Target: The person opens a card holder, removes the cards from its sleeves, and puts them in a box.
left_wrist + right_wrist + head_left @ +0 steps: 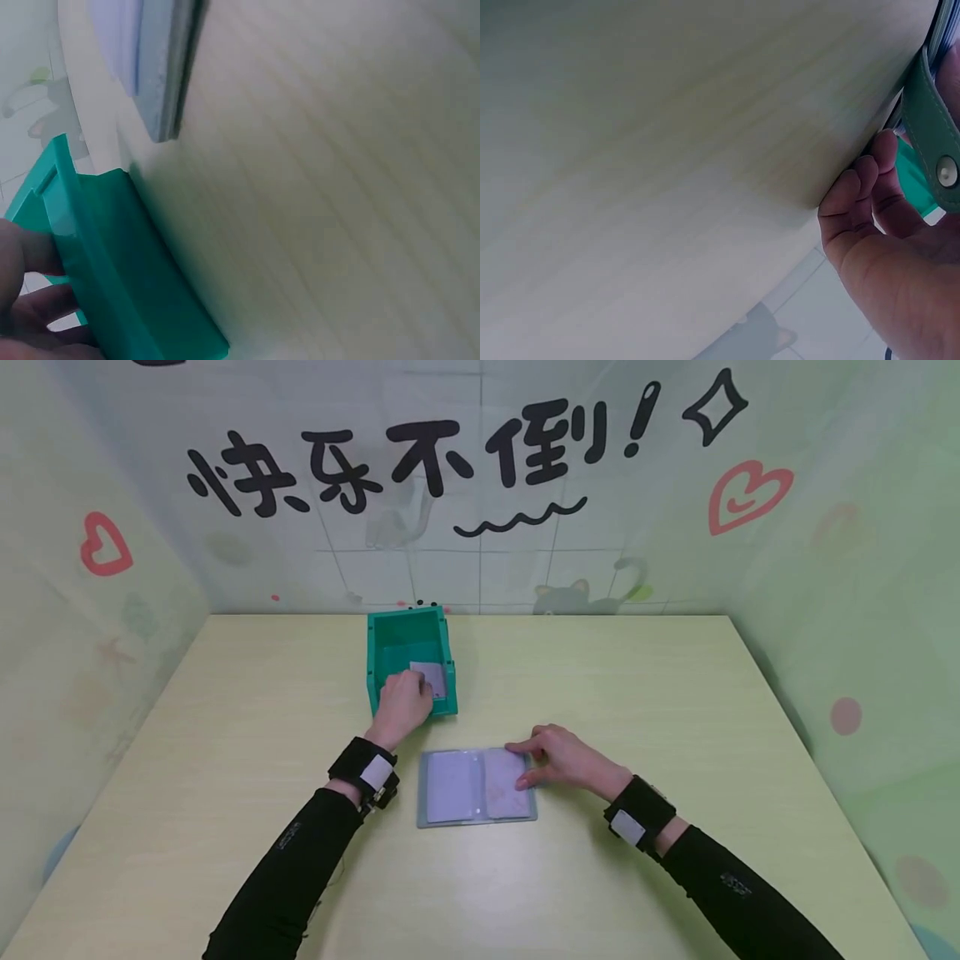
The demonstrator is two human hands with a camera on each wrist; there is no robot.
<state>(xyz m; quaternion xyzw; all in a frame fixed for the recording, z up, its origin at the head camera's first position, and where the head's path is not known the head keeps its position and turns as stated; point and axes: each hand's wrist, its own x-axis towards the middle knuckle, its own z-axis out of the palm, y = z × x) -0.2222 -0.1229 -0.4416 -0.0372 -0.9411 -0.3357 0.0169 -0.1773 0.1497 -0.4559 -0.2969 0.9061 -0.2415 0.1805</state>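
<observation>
A small photo-card album (478,810) lies spread on the table, with pale lilac pages in clear sleeves. My right hand (566,758) holds its right edge, one digit at the top corner and another on the page. In the right wrist view, the green snap strap (934,135) of the album hangs beside the curled fingers (847,195). My left hand (402,706) reaches over the near wall of a green box (408,631), beside a pale card (430,677) inside. Its fingertips are hidden in the head view, so a grip on the card is unclear.
Behind the box, a printed backdrop (480,568) meets the far edge of the pale wooden table (622,677). Printed side panels (847,635) stand left and right of the table. The box sits close to the far edge, just beyond the album.
</observation>
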